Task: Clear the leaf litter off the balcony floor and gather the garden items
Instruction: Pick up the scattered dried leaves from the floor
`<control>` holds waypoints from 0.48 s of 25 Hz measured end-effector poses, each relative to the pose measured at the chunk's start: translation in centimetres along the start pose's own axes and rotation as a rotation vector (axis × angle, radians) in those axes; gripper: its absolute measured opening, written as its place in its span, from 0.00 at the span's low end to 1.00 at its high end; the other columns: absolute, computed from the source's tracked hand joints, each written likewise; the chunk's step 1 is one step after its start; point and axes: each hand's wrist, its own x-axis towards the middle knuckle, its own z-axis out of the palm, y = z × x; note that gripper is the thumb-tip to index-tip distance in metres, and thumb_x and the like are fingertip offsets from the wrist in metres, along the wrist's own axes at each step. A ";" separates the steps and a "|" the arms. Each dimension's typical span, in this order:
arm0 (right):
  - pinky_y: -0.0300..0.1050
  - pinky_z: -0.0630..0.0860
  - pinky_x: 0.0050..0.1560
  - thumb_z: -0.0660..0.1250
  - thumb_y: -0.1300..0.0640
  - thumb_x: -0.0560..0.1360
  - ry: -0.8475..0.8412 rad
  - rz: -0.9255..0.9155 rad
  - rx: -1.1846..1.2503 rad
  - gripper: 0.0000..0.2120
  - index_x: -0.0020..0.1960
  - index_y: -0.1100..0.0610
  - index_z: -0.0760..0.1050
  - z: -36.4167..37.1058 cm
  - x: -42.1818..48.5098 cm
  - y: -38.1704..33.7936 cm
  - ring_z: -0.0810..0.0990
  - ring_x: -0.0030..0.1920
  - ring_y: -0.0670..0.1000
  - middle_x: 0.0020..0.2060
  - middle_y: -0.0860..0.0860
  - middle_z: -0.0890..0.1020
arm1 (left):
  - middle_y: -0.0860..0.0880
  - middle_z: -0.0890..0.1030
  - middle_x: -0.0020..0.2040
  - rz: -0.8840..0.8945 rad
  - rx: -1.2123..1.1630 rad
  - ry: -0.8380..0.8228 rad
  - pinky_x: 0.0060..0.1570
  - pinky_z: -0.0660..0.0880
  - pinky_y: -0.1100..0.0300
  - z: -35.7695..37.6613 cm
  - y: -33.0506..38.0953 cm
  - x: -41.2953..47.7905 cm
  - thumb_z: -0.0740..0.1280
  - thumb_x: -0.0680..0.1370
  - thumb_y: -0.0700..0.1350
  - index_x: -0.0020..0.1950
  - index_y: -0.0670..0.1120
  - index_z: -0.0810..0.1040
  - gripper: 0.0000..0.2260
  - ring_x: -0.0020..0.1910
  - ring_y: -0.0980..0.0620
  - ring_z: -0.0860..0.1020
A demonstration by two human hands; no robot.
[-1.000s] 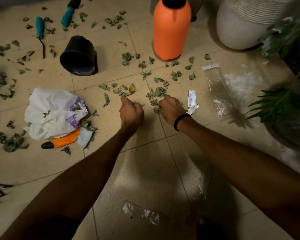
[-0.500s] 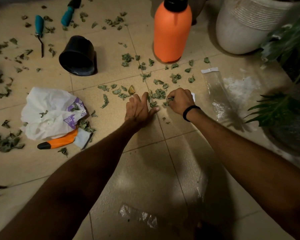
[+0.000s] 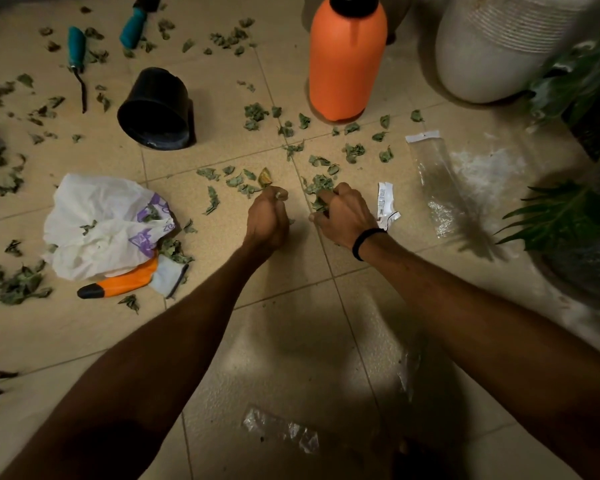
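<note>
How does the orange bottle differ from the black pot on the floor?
Pose: the orange bottle stands upright, while the black pot lies tipped on its side.
Colour: the orange bottle is bright orange with a black cap; the black pot is dark all over.
Shape: the orange bottle is tall and narrow, and the black pot is short and wide.
Both rest on the tiled floor among scattered leaves.

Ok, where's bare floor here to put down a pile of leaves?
Bare tile runs from the left hand and right hand back to the crumpled wrapper, and also on your side of the orange-handled tool. Crowded: leaves litter the floor from the hands to the orange bottle.
</note>
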 end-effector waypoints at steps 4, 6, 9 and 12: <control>0.52 0.79 0.50 0.66 0.59 0.78 -0.019 -0.135 0.015 0.10 0.56 0.60 0.81 1.0 0.7 -0.7 0.77 0.50 0.60 0.51 0.59 0.76 | 0.46 0.79 0.38 -0.126 -0.125 0.103 0.32 0.78 0.49 -1.7 -0.4 0.1 0.55 0.83 0.43 0.51 0.39 0.78 0.14 0.33 0.47 0.78; 0.49 0.78 0.51 0.65 0.62 0.77 -0.032 -0.139 -0.012 0.09 0.53 0.61 0.83 1.1 0.9 -0.9 0.79 0.50 0.60 0.50 0.58 0.78 | 0.42 0.81 0.40 -0.244 -0.100 0.193 0.39 0.82 0.43 -2.5 -0.4 0.3 0.57 0.83 0.43 0.46 0.39 0.79 0.14 0.38 0.42 0.82; 0.39 0.75 0.52 0.69 0.60 0.75 -0.004 0.033 0.208 0.09 0.53 0.59 0.84 -0.5 0.9 -1.1 0.81 0.51 0.56 0.49 0.56 0.84 | 0.42 0.81 0.43 -0.103 0.126 0.147 0.43 0.81 0.42 -3.5 -0.8 -0.8 0.56 0.82 0.51 0.50 0.43 0.76 0.15 0.41 0.44 0.81; 0.41 0.80 0.51 0.74 0.57 0.70 0.015 0.249 0.454 0.06 0.45 0.57 0.86 -3.0 1.0 -0.4 0.84 0.44 0.50 0.40 0.53 0.86 | 0.46 0.75 0.57 0.030 0.381 -0.096 0.49 0.75 0.51 -2.6 -1.4 -2.9 0.55 0.84 0.59 0.66 0.47 0.70 0.19 0.49 0.50 0.73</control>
